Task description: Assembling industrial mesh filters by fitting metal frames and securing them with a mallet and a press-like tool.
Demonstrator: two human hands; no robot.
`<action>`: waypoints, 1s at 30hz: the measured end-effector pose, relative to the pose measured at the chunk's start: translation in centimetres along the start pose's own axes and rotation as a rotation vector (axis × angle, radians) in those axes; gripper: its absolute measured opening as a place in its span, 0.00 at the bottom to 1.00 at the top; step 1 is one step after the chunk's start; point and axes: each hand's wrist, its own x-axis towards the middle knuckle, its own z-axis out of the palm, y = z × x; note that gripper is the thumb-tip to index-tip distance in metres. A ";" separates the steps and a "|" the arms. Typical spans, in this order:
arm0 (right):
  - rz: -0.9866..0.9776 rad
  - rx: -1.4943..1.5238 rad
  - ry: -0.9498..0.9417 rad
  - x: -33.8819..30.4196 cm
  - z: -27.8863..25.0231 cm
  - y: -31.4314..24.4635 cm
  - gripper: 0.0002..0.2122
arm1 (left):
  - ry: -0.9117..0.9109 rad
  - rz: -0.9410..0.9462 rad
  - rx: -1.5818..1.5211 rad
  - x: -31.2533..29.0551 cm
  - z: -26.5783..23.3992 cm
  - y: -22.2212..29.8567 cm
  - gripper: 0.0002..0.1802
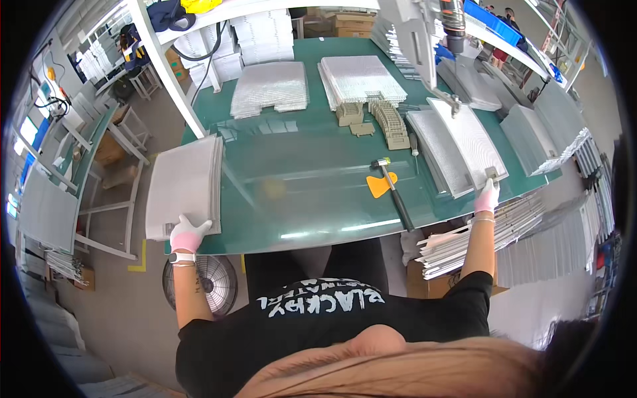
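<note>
through the head camera i have my left hand (188, 233) laid open, fingers spread, on the near right corner of the white panel stack (184, 179) at the left of the green table (298, 222). my right hand (488, 197) touches the near end of a pale panel (468, 139), which lies askew over the right-hand stack (429, 147); i can't tell whether its fingers pinch the edge. between my hands, nearer the right, a mallet (401, 207) lies across an orange scraper (377, 186); beige plastic pieces (388, 123) sit farther back.
</note>
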 end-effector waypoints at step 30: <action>-0.578 -1.044 -0.522 -18.6 19.0 -2.7 0.19 | 0.252 0.093 -1.067 -5.9 -11.9 -5.9 0.36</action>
